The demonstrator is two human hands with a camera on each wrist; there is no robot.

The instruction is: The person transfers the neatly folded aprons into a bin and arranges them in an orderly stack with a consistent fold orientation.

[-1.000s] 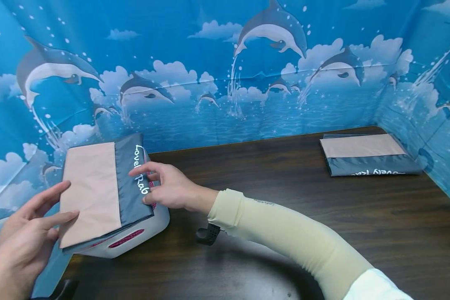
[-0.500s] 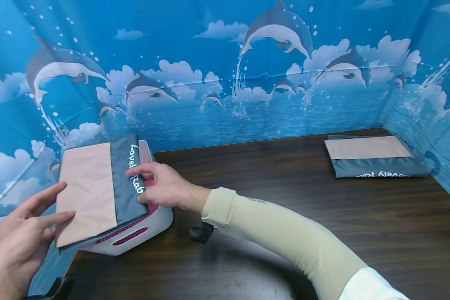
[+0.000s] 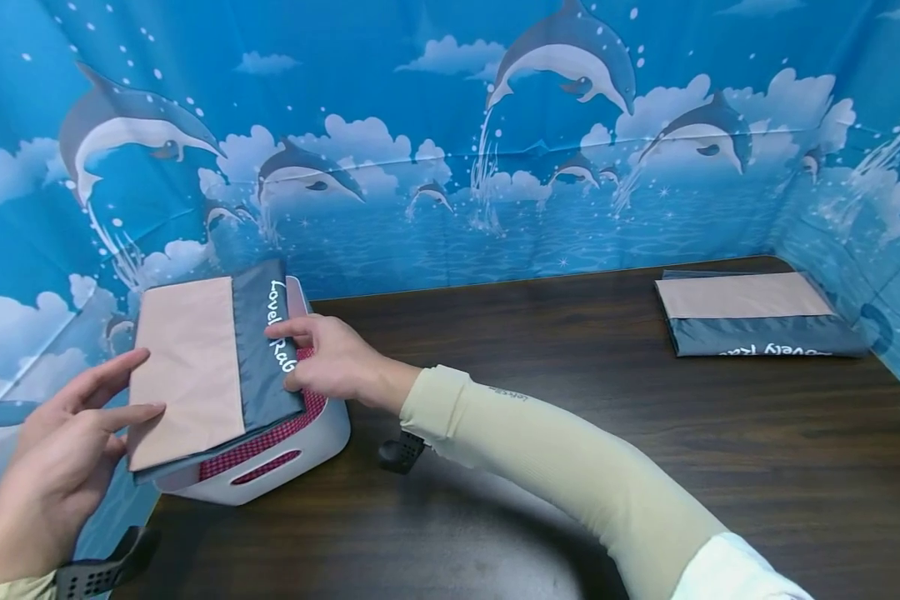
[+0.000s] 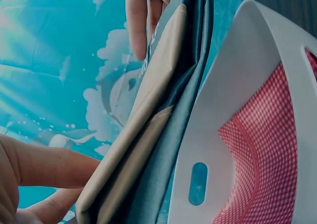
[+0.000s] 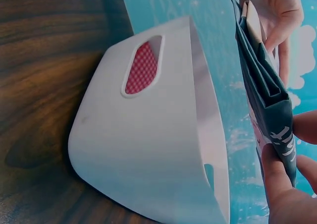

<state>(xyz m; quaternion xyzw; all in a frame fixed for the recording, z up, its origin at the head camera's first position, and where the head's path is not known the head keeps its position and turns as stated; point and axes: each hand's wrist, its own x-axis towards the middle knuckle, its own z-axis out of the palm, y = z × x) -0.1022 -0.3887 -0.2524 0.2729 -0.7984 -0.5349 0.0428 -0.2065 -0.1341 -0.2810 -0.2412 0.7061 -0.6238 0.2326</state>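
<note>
A folded grey-and-beige fabric piece (image 3: 187, 367) with white "Lovely Rab…" lettering is held above a white basket (image 3: 318, 442). My left hand (image 3: 67, 454) pinches its left edge. My right hand (image 3: 337, 357) pinches the lettered right edge, thumb and fingers on opposite faces, as the right wrist view shows. The fabric's stacked layers (image 4: 163, 120) stand apart from the basket wall in the left wrist view. Red-and-white checked cloth (image 4: 267, 149) lies inside the basket, and shows through the handle slot (image 5: 142, 70). The fabric covers much of the basket's opening in the head view.
Another folded grey-and-beige fabric piece (image 3: 750, 312) lies at the far right of the dark wooden table (image 3: 540, 350). A blue dolphin-print curtain (image 3: 420, 142) hangs behind and along both sides. The basket stands near the table's left edge.
Both hands still hold the folded fabric. It has shifted slightly over the basket, and more of the checked cloth and basket rim show. The head view has turned a little left.
</note>
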